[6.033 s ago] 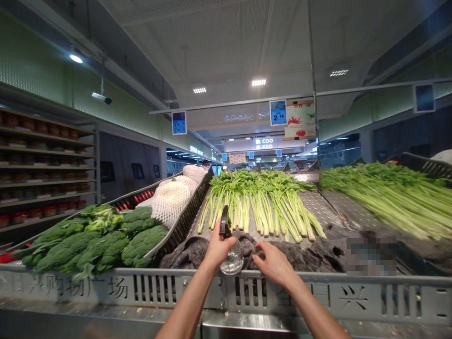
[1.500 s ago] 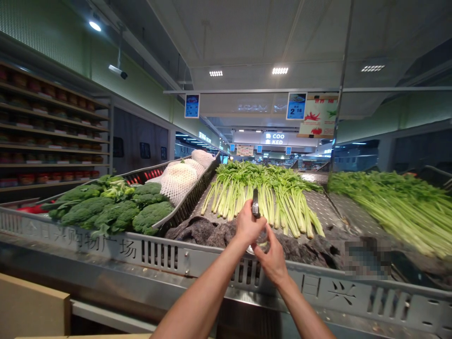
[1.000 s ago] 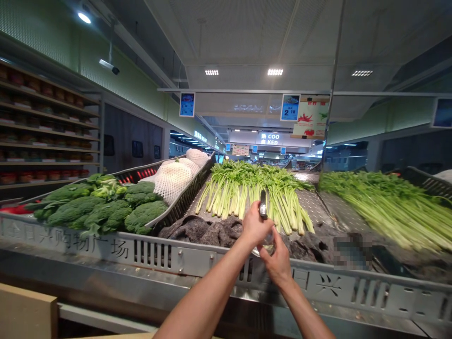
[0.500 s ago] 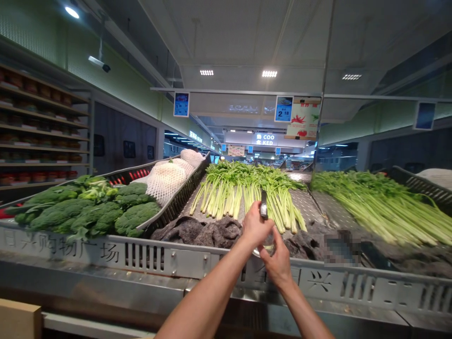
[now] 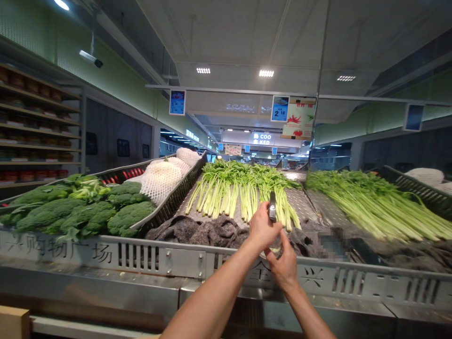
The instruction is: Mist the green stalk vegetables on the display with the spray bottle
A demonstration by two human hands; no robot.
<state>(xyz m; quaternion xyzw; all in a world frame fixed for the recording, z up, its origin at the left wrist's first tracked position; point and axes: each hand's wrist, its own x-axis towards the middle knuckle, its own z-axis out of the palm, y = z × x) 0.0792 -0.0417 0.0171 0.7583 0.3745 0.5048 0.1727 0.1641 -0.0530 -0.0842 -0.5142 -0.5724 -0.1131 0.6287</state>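
Note:
My left hand (image 5: pixel 264 229) is closed round the neck of a spray bottle (image 5: pixel 272 207) with a dark trigger head. Its clear body is mostly hidden by my hands. With thumb and fingers curled, my right hand (image 5: pixel 284 263) grips the lower part of the same bottle. Beyond the bottle, rows of celery (image 5: pixel 243 188) lie on a studded metal slope, stalk ends toward me. A crumpled dark grey cloth (image 5: pixel 208 230) runs along the front of the slope, partly covered by my arms.
Broccoli heads (image 5: pixel 81 212) pile up at the left, near white foam-netted produce (image 5: pixel 164 179). A black slatted divider (image 5: pixel 180 195) separates them from the celery. The grey slotted rail (image 5: pixel 141 256) crosses the front. A mirror (image 5: pixel 353 141) at the right reflects celery. Price signs (image 5: pixel 280 108) hang overhead.
Six seconds ago my right hand was open, apart from the bottle; now it grips the bottle's lower part. The bottle has moved right. Recently the view has turned slightly right, with both hands keeping their grip.

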